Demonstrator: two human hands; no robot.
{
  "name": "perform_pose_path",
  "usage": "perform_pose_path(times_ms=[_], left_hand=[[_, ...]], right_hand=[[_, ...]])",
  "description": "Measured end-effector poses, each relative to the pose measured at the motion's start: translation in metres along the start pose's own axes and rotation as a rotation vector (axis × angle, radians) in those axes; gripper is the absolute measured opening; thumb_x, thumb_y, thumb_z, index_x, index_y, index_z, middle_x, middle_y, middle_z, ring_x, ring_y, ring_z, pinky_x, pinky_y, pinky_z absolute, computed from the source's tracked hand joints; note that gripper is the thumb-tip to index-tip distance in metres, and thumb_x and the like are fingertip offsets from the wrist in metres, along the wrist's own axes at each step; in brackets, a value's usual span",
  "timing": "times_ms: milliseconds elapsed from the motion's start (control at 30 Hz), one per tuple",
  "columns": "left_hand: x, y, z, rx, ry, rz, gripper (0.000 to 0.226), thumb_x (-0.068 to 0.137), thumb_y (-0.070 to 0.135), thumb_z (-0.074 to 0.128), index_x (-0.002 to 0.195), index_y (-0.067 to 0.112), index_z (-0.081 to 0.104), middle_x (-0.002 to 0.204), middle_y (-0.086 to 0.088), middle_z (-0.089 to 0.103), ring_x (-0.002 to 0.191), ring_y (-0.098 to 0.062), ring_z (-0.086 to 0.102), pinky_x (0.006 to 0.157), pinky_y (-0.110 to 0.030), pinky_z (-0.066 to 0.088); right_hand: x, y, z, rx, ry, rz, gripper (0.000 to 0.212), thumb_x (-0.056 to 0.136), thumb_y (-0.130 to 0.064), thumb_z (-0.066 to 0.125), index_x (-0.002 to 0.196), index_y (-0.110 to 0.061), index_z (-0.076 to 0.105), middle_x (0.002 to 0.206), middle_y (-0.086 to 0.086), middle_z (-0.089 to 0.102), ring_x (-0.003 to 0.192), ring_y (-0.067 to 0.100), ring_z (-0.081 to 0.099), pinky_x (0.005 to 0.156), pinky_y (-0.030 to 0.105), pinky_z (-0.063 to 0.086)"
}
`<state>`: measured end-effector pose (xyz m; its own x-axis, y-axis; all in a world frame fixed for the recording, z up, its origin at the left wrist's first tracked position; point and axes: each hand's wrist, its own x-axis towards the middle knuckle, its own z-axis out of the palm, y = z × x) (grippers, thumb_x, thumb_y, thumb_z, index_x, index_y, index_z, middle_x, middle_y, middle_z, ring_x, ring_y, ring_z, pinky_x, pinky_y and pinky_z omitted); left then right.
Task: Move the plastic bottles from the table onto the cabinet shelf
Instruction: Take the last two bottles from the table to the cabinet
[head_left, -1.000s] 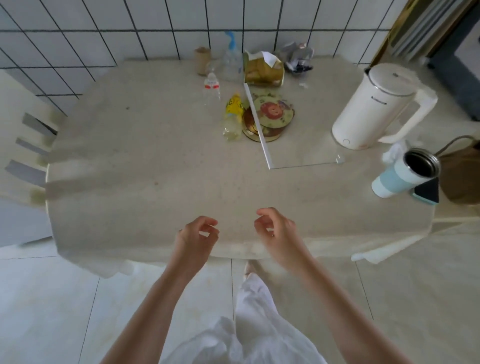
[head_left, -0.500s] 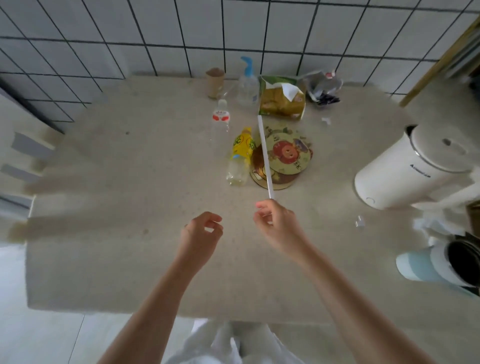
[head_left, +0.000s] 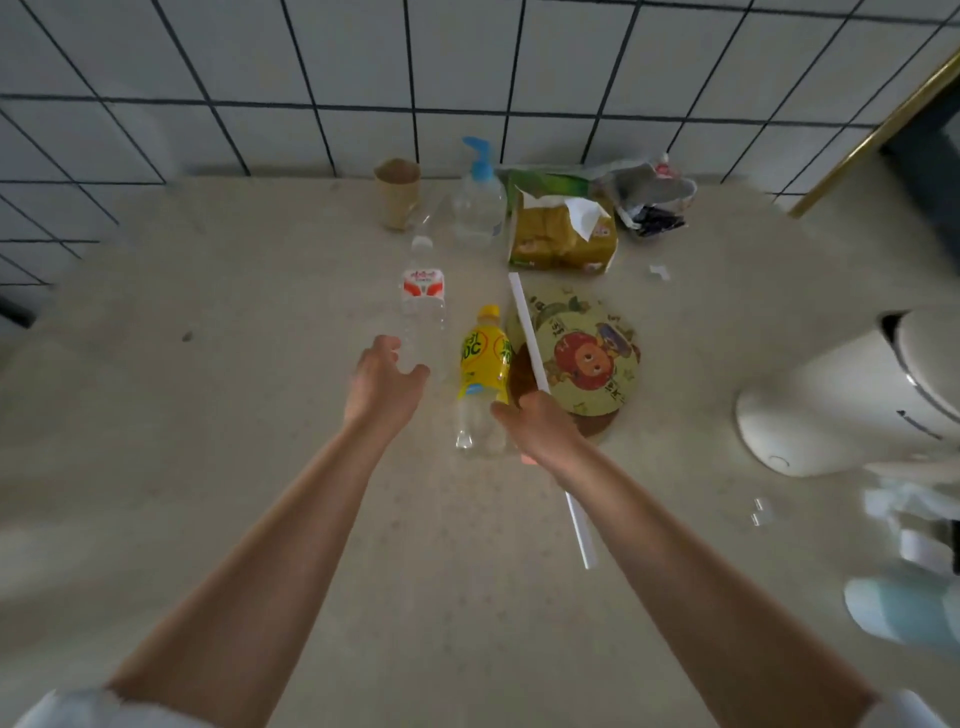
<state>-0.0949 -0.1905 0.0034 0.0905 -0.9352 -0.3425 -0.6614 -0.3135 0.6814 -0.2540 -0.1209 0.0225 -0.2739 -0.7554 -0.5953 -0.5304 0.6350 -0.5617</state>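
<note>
Both hands are open and hold nothing: left hand (head_left: 384, 382) cupped beside the clear bottle (head_left: 423, 306), right hand (head_left: 535, 423) touching the yellow bottle (head_left: 482, 379). Each bottle stands on the table (head_left: 208, 415). They look empty, therefore light, thin-walled and easily tipped; grasp at mid-body.

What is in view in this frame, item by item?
clear plastic bottle with red-white label: 1, clear, table centre, upright
clear plastic bottle with yellow label: 1, yellow cap, right of the first
clear pump bottle with blue top: 1, by the wall
brown paper cup: 1, by the wall
yellow tissue pack: 1, by the wall
round cartoon mat: 1, right of bottles
white kettle: 1, right edge
hands: left open at red-labelled bottle; right at yellow-labelled bottle
</note>
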Motion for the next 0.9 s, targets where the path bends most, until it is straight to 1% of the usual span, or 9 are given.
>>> perform_pose_path(times_ms=[67,100,200,333,400,533,700,833,900], left_hand=[[0.027,0.006,0.006,0.001,0.014,-0.03,0.057,0.085,0.028,0.062,0.136,0.011,0.043,0.135,-0.012,0.051,0.124,-0.03,0.049,0.096,-0.035,0.039],[0.038,0.008,0.01,0.005,0.024,-0.041,0.06,0.084,0.031,0.062,0.137,0.012,0.041,0.136,-0.013,0.05,0.125,-0.031,0.048,0.098,-0.036,0.039],[0.063,0.011,0.022,0.024,0.04,-0.057,0.071,0.083,0.038,0.064,0.142,0.014,0.032,0.14,-0.014,0.043,0.127,-0.035,0.046,0.101,-0.041,0.038],[0.087,0.013,0.036,0.06,0.092,-0.029,0.086,0.082,0.045,0.065,0.15,0.019,0.019,0.146,-0.012,0.038,0.128,-0.035,0.042,0.101,-0.042,0.037],[0.096,0.013,0.043,0.086,0.082,-0.024,0.085,0.081,0.045,0.066,0.149,0.019,0.021,0.142,-0.012,0.041,0.125,-0.036,0.044,0.098,-0.041,0.039],[0.106,0.017,0.055,0.184,0.075,-0.047,0.09,0.071,0.046,0.073,0.143,0.018,0.028,0.134,-0.008,0.045,0.119,-0.034,0.047,0.09,-0.041,0.042],[0.114,0.017,0.062,0.154,0.055,-0.12,0.088,0.068,0.038,0.075,0.139,0.015,0.028,0.134,-0.008,0.043,0.118,-0.035,0.048,0.093,-0.043,0.043],[0.115,0.015,0.056,0.132,0.0,-0.138,0.084,0.069,0.031,0.077,0.135,0.011,0.03,0.136,-0.009,0.041,0.119,-0.037,0.045,0.098,-0.041,0.04],[0.112,0.011,0.051,0.13,-0.04,-0.127,0.086,0.067,0.028,0.08,0.135,0.012,0.03,0.135,-0.009,0.042,0.12,-0.037,0.045,0.098,-0.04,0.04]], right_hand=[[0.021,-0.008,0.01,0.016,0.007,0.1,0.057,0.089,-0.05,0.053,0.121,-0.002,0.049,0.116,0.011,0.06,0.11,0.033,0.058,0.082,0.034,0.047],[0.03,-0.013,0.014,0.038,0.018,0.14,0.065,0.087,-0.052,0.055,0.127,-0.002,0.045,0.126,0.013,0.057,0.114,0.034,0.056,0.087,0.038,0.049],[0.053,-0.023,0.028,0.078,0.03,0.225,0.074,0.083,-0.052,0.058,0.133,-0.002,0.034,0.132,0.017,0.049,0.115,0.036,0.054,0.094,0.046,0.05],[0.073,-0.029,0.039,0.017,-0.009,0.25,0.076,0.086,-0.048,0.059,0.135,0.001,0.027,0.134,0.018,0.042,0.119,0.036,0.049,0.091,0.043,0.05],[0.08,-0.029,0.043,0.02,0.007,0.261,0.079,0.084,-0.048,0.063,0.134,0.001,0.027,0.136,0.019,0.042,0.12,0.035,0.049,0.089,0.038,0.046],[0.089,-0.029,0.049,0.041,0.007,0.27,0.087,0.078,-0.049,0.07,0.134,-0.002,0.024,0.135,0.017,0.042,0.119,0.035,0.05,0.094,0.042,0.047],[0.09,-0.029,0.057,0.018,0.052,0.224,0.086,0.074,-0.048,0.073,0.132,-0.003,0.027,0.129,0.014,0.047,0.117,0.033,0.052,0.094,0.041,0.048],[0.089,-0.023,0.052,0.071,0.044,0.221,0.079,0.073,-0.043,0.074,0.131,-0.003,0.038,0.119,0.009,0.055,0.101,0.024,0.057,0.077,0.031,0.05],[0.087,-0.021,0.046,0.057,0.009,0.197,0.061,0.074,-0.04,0.074,0.12,-0.006,0.052,0.103,0.006,0.06,0.084,0.019,0.057,0.064,0.025,0.047]])
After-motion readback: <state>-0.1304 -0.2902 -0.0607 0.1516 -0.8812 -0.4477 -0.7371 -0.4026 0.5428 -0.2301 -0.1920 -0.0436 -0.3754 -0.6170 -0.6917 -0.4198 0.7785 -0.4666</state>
